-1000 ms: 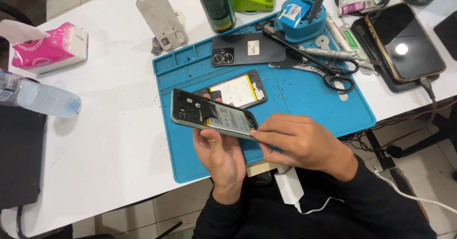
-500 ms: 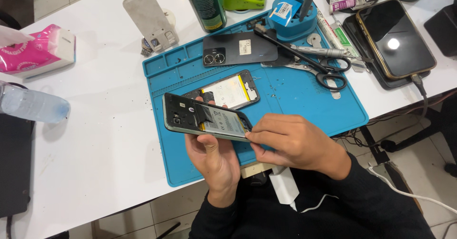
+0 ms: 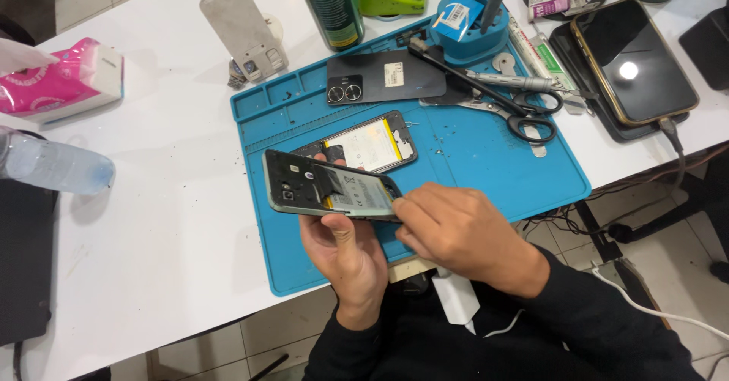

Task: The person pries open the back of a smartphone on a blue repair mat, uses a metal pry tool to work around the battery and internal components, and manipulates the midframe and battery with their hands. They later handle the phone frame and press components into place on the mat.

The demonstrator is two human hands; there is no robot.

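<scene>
Above the blue mat's point(image 3: 486, 161) six o'clock edge, the left hand point(image 3: 345, 248) grips an opened phone point(image 3: 326, 186) from beneath, tilted for access. At its three o'clock end, right hand point(image 3: 456, 233) fingertips pinch the frame's corner. Another stripped phone point(image 3: 368, 142) lies just beyond.

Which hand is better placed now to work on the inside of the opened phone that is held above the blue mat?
Probably the right hand: its fingertips already touch the near end of the opened phone. The left hand is busy gripping the phone from below, above the blue mat, so it seems less free.
</scene>
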